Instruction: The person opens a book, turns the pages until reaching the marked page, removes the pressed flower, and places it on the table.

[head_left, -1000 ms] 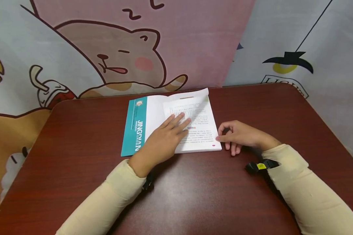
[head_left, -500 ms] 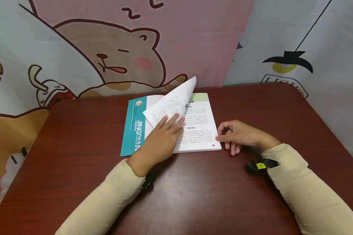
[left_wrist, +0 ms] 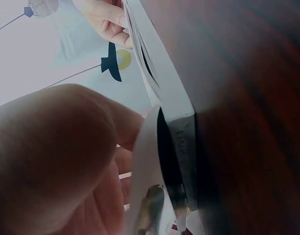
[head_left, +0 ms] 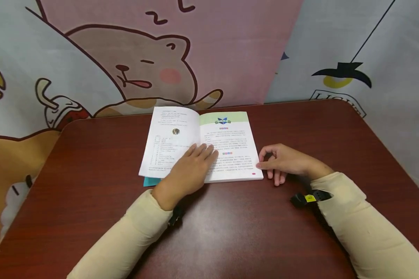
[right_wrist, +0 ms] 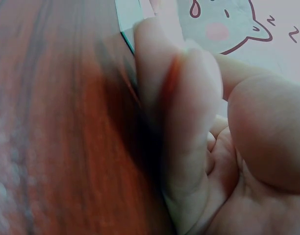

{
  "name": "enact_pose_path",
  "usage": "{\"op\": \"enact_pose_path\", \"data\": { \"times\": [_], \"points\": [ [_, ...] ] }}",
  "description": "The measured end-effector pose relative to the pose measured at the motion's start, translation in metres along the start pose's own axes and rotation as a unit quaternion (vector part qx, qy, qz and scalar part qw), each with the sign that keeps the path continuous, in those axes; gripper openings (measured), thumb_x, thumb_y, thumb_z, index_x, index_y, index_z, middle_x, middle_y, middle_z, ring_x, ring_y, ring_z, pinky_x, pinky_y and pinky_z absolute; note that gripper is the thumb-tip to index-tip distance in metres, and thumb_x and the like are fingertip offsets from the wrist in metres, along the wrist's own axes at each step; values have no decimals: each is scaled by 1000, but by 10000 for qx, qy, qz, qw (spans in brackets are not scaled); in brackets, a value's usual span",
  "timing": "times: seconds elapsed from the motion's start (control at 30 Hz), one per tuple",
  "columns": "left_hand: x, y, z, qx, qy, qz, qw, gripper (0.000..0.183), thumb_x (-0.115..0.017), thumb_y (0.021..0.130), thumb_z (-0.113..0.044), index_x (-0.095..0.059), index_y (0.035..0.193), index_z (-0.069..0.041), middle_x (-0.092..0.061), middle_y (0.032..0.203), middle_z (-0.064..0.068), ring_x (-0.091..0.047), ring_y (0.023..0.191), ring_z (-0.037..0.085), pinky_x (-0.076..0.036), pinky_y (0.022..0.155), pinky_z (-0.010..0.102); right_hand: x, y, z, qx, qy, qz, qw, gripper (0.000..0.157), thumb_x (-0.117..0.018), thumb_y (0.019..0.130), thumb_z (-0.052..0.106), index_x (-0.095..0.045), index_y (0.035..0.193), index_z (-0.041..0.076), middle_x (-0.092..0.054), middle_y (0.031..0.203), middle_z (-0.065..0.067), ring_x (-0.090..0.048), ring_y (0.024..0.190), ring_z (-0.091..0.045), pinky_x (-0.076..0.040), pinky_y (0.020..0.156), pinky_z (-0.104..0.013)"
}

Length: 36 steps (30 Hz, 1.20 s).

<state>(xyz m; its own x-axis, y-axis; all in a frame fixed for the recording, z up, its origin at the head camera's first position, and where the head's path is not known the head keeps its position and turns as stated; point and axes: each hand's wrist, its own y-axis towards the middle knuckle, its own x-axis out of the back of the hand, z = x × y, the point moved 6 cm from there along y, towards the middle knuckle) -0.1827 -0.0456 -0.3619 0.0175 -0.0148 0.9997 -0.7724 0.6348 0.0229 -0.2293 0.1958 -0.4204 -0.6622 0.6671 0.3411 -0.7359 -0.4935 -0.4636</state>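
An open book (head_left: 230, 135) lies on the table, with printed pages on both sides. Its left leaf (head_left: 160, 155) covers most of a teal cover, of which a strip (head_left: 151, 181) shows at the lower left. My left hand (head_left: 192, 168) rests on the pages near the spine, fingers extended. At the book's right edge my right hand (head_left: 283, 161) has its fingers curled, and the thumb and forefinger hold the page edge near the lower corner. In the left wrist view the book's thick edge (left_wrist: 172, 88) appears close to the left palm.
The reddish-brown table (head_left: 227, 228) has rounded far corners. Behind it hangs a cloth (head_left: 237, 50) with cartoon figures. A black strap with a device (head_left: 300, 198) sits at the right wrist.
A raised leaf has swung over from right to left and now lies on the left side, covering most of the teal cover. My left hand has shifted slightly; the right hand stays put.
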Motion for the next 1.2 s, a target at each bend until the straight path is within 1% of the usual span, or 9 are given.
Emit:
{"op": "enact_pose_path", "data": {
  "times": [0.17, 0.37, 0.53, 0.63, 0.73, 0.83, 0.9, 1.0, 1.2],
  "points": [
    [-4, 1, 1, 236, -188, 325, 9990, 48, -42, 101, -7, -46, 149, -7, -44, 156, 12, -41, 145, 33, -29, 118, 57, 0, 0, -1, 17, 48, 42, 10000, 32, -71, 94, 27, -55, 106, 2, -65, 65, -11, -66, 45, -23, -54, 43, -35],
    [-7, 0, 3, 477, -523, 673, 9952, 54, -43, 101, -7, -41, 154, -16, -36, 161, 10, -34, 149, 35, -27, 117, 61, 0, -1, 1, 5, 0, 49, 10000, 33, -71, 93, 28, -55, 106, 2, -65, 66, -11, -66, 46, -23, -54, 43, -35],
    [-8, 0, 4, 570, -750, 782, 9925, 54, -41, 102, -8, -40, 155, -20, -34, 163, 10, -31, 150, 35, -27, 117, 63, 0, -1, 1, -18, 4, 47, 10000, 34, -72, 92, 28, -55, 106, 2, -65, 66, -12, -66, 46, -24, -54, 43, -35],
    [-8, 0, 3, 550, -764, 779, 9925, 51, -43, 104, -15, -40, 155, -20, -34, 162, 10, -32, 150, 34, -28, 117, 63, 0, -2, 1, -12, 4, 42, 10000, 34, -72, 92, 28, -55, 106, 2, -65, 66, -12, -66, 46, -24, -54, 43, -35],
    [-8, 0, 3, 497, -754, 776, 9929, 51, -47, 105, -31, -39, 155, -22, -33, 163, 10, -31, 150, 33, -28, 116, 64, 1, -2, 1, -15, -17, 23, 10000, 35, -72, 92, 28, -55, 106, 2, -65, 66, -12, -66, 46, -24, -54, 43, -35],
    [-8, 1, 2, 402, -769, 775, 9932, 59, -51, 101, -48, -39, 155, -27, -32, 163, 10, -28, 152, 31, -26, 116, 66, 1, -2, 1, -24, -53, 3, 10000, 35, -73, 92, 28, -55, 105, 2, -65, 66, -13, -66, 46, -25, -54, 43, -36],
    [-8, 1, 2, 333, -807, 774, 9932, 63, -54, 98, -55, -39, 155, -31, -32, 164, 9, -26, 153, 29, -25, 115, 68, 1, -3, 2, -26, -63, 10, 10000, 35, -73, 92, 28, -55, 105, 1, -65, 66, -13, -66, 46, -25, -54, 43, -36],
    [-7, 1, 1, 237, -857, 720, 9934, 66, -58, 94, -59, -42, 153, -33, -34, 163, 9, -27, 153, 29, -24, 114, 70, 0, -2, 3, -13, -76, 41, 10000, 35, -73, 92, 28, -55, 105, 1, -65, 66, -13, -66, 46, -25, -54, 43, -36],
    [-6, 1, 1, 151, -742, 548, 9956, 61, -60, 95, -55, -46, 150, -32, -38, 160, 9, -34, 150, 32, -28, 112, 70, 0, -2, 3, -2, -39, 53, 10000, 34, -72, 93, 28, -55, 105, 1, -65, 66, -13, -66, 46, -25, -54, 43, -36]
  ]
}}
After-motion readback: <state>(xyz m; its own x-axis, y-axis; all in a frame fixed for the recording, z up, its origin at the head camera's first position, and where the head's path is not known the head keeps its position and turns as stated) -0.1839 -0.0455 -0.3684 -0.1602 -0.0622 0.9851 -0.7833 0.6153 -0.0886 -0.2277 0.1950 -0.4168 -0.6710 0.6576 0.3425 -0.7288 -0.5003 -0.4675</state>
